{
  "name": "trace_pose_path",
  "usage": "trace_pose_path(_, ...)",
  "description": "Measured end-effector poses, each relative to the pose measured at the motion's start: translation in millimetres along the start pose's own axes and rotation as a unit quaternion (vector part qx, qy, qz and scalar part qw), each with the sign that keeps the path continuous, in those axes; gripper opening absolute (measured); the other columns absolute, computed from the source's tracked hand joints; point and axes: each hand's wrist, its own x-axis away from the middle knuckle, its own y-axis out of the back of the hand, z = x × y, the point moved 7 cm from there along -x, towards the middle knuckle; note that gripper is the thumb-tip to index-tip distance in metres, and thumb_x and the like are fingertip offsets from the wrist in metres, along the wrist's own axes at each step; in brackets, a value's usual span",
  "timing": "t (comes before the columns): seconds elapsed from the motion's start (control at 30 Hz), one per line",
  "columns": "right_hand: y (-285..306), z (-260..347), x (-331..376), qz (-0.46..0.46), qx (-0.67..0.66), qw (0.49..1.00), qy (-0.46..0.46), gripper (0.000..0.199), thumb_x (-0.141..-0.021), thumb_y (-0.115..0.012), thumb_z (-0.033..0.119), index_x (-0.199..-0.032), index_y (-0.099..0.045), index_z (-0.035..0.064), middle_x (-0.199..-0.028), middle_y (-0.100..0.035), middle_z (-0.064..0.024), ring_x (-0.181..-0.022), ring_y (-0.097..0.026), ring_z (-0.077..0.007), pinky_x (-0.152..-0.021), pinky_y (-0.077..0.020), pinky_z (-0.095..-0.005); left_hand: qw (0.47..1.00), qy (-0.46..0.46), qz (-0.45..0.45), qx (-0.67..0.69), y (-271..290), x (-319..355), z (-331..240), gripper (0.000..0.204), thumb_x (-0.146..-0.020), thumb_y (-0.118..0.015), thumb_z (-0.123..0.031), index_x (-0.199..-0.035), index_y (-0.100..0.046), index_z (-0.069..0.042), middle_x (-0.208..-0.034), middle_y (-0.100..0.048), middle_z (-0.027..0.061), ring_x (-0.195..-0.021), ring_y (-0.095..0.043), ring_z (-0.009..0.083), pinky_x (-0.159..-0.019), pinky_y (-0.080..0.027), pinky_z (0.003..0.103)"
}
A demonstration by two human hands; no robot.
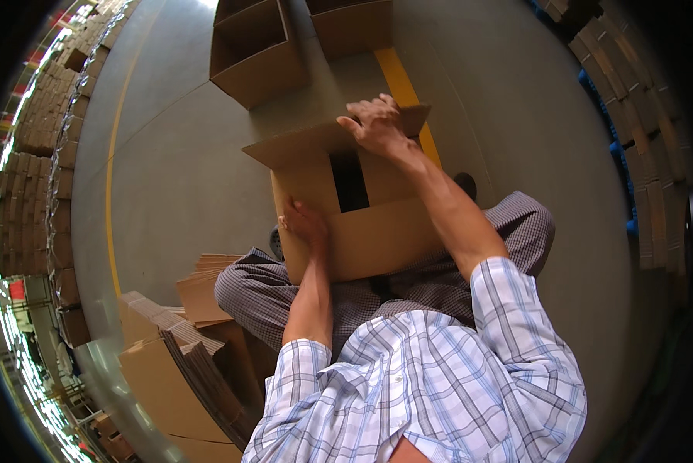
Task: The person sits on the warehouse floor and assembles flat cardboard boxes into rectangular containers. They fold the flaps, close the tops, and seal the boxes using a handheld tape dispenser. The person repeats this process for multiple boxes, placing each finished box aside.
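Note:
An open cardboard box sits in front of me between my bent legs. Its far flap stands up, and a dark gap shows between the panels inside. At the box's left side, my left hand has its fingers bent over the cardboard edge and grips it. My right hand is at the far flap's upper edge with thumb and fingers apart. Whether its fingertips press on the flap is hard to make out.
Two open cardboard boxes stand on the floor beyond. Flat cardboard sheets lean in a pile at my left. Stacked cardboard rises at the right, and more stacks line the left. Yellow lines mark the grey floor.

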Motion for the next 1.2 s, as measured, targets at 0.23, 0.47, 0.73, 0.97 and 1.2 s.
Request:
trace_pose_path(0.23, 19, 5, 117, -0.055, -0.019, 0.998, -0.004, 0.027, -0.092, -0.059, 0.035, -0.084, -0.068, 0.0107, -0.081, -0.065, -0.0053, -0.081, -0.059, -0.0272, -0.084, -0.0408, -0.0434, 0.847, 0.158, -0.17, 0.479, 21, -18, 55, 0.055, -0.104, -0.04, -0.035, -0.143, -0.028, 0.002, -0.125, -0.052, 0.0224, -0.104, -0.059, 0.0305, -0.097, -0.047, 0.04)
trace_pose_path(0.47, -25, -19, 205, 0.019, -0.134, 0.986, -0.093, 0.015, -0.089, -0.064, 0.024, -0.092, -0.071, 0.012, -0.109, -0.069, -0.0042, -0.101, -0.061, -0.0263, -0.088, -0.0442, -0.0408, 0.962, 0.177, 0.207, 0.03, 3, -39, 85, 0.056, -0.094, -0.052, -0.058, -0.103, -0.067, -0.006, -0.093, -0.067, 0.0124, -0.092, -0.063, 0.0289, -0.08, -0.051, 0.04)
trace_pose_path(0.73, 10, -104, 215, -0.151, 0.074, 0.949, -0.268, 0.033, -0.094, -0.057, 0.03, -0.112, -0.057, 0.0018, -0.103, -0.067, -0.0207, -0.09, -0.063, -0.039, -0.088, -0.0461, -0.0459, 0.989, 0.077, 0.073, -0.101, 29, -31, 37, 0.057, -0.093, -0.048, -0.061, -0.084, -0.063, -0.007, -0.088, -0.068, 0.0186, -0.079, -0.063, 0.0404, -0.071, -0.049, 0.052)
trace_pose_path(0.97, 11, -138, 228, -0.1, -0.105, 0.897, -0.418, 0.041, -0.1, -0.043, 0.037, -0.09, -0.057, -0.0004, -0.088, -0.064, -0.0251, -0.084, -0.06, -0.0468, -0.071, -0.0473, -0.0497, 0.962, 0.167, 0.194, 0.091, 27, -43, 28, 0.06, -0.095, -0.048, -0.055, -0.077, -0.059, 0.002, -0.073, -0.061, 0.0208, -0.066, -0.058, 0.0298, -0.064, -0.045, 0.044)
trace_pose_path(1.2, 86, -90, 243, -0.3, -0.24, 0.859, -0.338, 0.034, -0.106, -0.039, 0.03, -0.096, -0.05, -0.0005, -0.082, -0.051, -0.0065, -0.077, -0.05, -0.0168, -0.072, -0.0432, -0.0317, 0.949, -0.055, -0.07, 0.301, 126, -28, -41, 0.044, -0.104, -0.042, -0.032, -0.072, -0.046, -0.003, -0.062, -0.041, 0.0003, -0.06, -0.038, 0.01, -0.053, -0.035, 0.031)
